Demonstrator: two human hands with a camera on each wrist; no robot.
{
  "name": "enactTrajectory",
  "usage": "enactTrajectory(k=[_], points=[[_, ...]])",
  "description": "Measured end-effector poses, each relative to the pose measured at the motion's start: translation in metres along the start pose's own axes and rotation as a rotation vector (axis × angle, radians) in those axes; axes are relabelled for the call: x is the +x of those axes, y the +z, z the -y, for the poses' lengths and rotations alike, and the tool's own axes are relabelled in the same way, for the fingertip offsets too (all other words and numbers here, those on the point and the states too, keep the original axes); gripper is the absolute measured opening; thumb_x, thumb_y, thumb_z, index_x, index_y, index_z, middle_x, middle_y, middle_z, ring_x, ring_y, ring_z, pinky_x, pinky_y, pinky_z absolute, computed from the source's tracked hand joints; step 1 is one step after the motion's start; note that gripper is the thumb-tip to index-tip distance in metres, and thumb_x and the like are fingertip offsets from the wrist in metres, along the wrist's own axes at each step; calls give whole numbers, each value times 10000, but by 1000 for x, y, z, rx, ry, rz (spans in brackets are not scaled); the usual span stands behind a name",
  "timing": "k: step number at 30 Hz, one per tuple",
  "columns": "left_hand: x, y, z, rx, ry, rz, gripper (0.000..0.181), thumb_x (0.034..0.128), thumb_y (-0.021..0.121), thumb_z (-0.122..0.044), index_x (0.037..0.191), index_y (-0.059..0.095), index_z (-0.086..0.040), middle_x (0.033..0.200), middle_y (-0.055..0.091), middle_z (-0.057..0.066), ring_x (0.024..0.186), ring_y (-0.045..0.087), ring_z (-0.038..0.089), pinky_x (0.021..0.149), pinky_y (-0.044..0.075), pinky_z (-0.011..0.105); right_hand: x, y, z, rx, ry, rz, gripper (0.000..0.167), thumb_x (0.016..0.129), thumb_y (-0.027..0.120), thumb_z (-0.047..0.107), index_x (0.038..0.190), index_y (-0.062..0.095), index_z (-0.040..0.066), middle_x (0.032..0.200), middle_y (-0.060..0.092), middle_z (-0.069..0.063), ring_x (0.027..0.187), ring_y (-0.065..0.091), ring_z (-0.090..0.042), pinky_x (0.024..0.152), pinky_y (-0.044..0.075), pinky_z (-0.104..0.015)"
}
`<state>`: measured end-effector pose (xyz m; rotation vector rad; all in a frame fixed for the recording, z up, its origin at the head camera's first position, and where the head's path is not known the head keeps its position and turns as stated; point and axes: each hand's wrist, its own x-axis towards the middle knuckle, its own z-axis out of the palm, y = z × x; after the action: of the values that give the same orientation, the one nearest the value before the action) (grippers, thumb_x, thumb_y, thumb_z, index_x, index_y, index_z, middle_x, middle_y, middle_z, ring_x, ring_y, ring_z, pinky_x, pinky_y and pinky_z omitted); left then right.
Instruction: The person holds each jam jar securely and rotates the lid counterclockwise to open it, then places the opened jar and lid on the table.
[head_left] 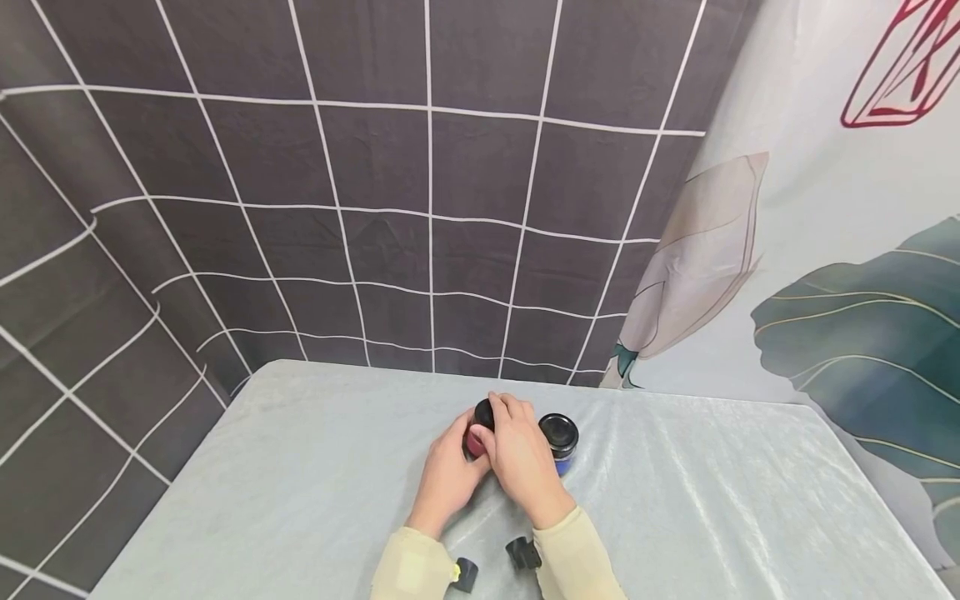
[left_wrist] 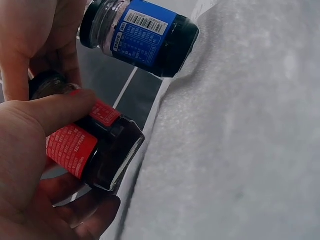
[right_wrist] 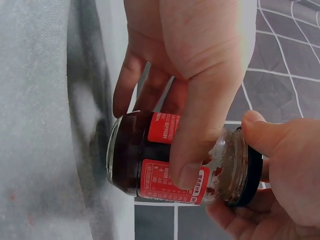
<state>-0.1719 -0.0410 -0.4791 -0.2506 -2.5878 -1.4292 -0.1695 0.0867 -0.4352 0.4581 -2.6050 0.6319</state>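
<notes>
A glass jar with a red label (right_wrist: 170,175) and dark contents is between both hands. My left hand (head_left: 444,477) grips the jar's body, its thumb across the red label in both wrist views. My right hand (head_left: 522,458) holds the black lid (right_wrist: 248,170) at the top of the jar, thumb and fingers round its rim. The lid sits on the jar's neck; whether it is loose cannot be told. Just right of my right hand, a second jar with a blue label (left_wrist: 145,32) and black lid stands upright on the table, touched by neither hand.
A pale grey cloth covers the table (head_left: 300,483). Behind it hangs a dark curtain with a white grid (head_left: 375,167), and a white curtain with leaf patterns (head_left: 750,350) is at the right. Dark wrist devices (head_left: 465,575) show by the sleeves.
</notes>
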Motion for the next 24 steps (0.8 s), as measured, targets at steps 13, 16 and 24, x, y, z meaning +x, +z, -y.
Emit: enactTrajectory(k=[13, 16, 24], points=[[1, -7, -2, 6, 70, -13, 589, 852, 791, -244, 1380, 587, -80, 1328, 639, 101, 1226, 603, 272, 1024, 469, 461, 1, -4, 0, 39, 8, -20, 510, 951, 689, 266, 1310, 587, -82, 1245, 621, -202, 1155, 565, -354, 972, 485, -466], [2, -9, -2, 6, 89, -19, 585, 834, 805, -250, 1360, 606, -90, 1305, 647, 99, 1212, 607, 269, 1020, 471, 463, 1, -6, 1, 55, 3, -31, 498, 949, 692, 254, 1299, 591, -85, 1242, 629, -201, 1156, 570, -356, 980, 480, -467], [1, -15, -4, 24, 118, -25, 585, 802, 811, -261, 1331, 631, -89, 1279, 660, 104, 1197, 610, 279, 1013, 470, 474, 1, -7, 1, 102, 3, -36, 486, 950, 688, 270, 1285, 597, -69, 1232, 634, -197, 1156, 571, -358, 998, 466, -469]])
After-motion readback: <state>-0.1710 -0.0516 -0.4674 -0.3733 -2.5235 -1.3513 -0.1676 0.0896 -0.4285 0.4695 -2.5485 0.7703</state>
